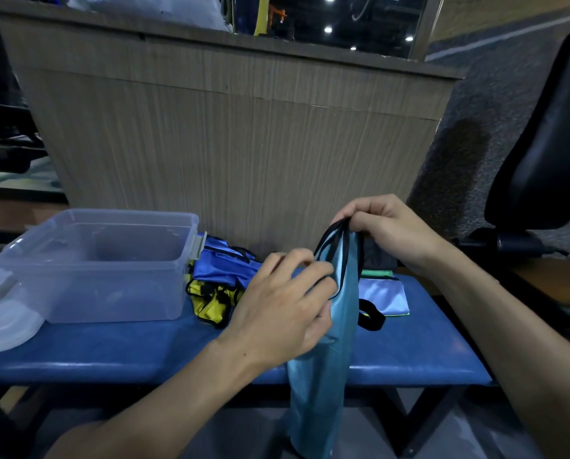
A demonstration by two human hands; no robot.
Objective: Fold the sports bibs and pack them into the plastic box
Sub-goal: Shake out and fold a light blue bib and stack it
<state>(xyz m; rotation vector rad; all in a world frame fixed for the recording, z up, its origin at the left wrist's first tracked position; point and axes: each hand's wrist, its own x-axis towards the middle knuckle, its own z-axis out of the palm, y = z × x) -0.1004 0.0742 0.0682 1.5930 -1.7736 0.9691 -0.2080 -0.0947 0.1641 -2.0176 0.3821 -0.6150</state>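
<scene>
A light-blue sports bib (pixel 323 376) with black trim hangs lengthwise in front of the blue bench (pixel 127 352). My right hand (pixel 386 226) pinches its black straps at the top. My left hand (pixel 283 306) grips the bib's left edge a little lower. A clear plastic box (pixel 88 293) stands open on the bench at the left, with nothing in it. Between box and hands lie a crumpled royal-blue bib (pixel 224 266) and a yellow bib (pixel 214 303). A folded pale-blue bib (pixel 384 296) lies flat to the right, behind the held one.
The box's clear lid (pixel 1 323) lies at the far left of the bench. A wood-grain counter panel (pixel 237 144) rises right behind the bench. A black office chair (pixel 542 154) stands at the right.
</scene>
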